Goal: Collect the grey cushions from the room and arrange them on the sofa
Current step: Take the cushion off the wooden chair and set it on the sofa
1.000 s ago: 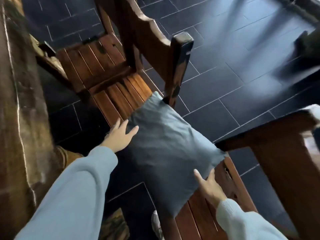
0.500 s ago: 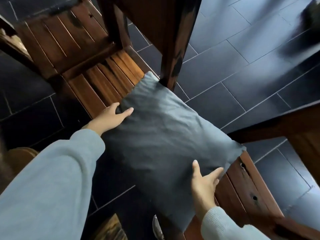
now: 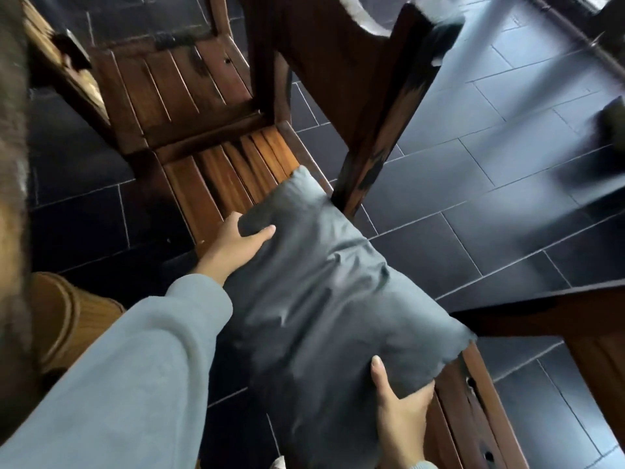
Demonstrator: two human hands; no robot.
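Grey cushion on the wooden chair seat — our left hand clamps its eleven o'clock edge, right hand its five o'clock corner; pickup step — next, lift clear.

A dark red-brown slatted wooden chair seat stands on black rectangular floor tiles. A wrinkled grey fabric cushion lies on the slats, between the left hand and the right hand, both gripping its edges.
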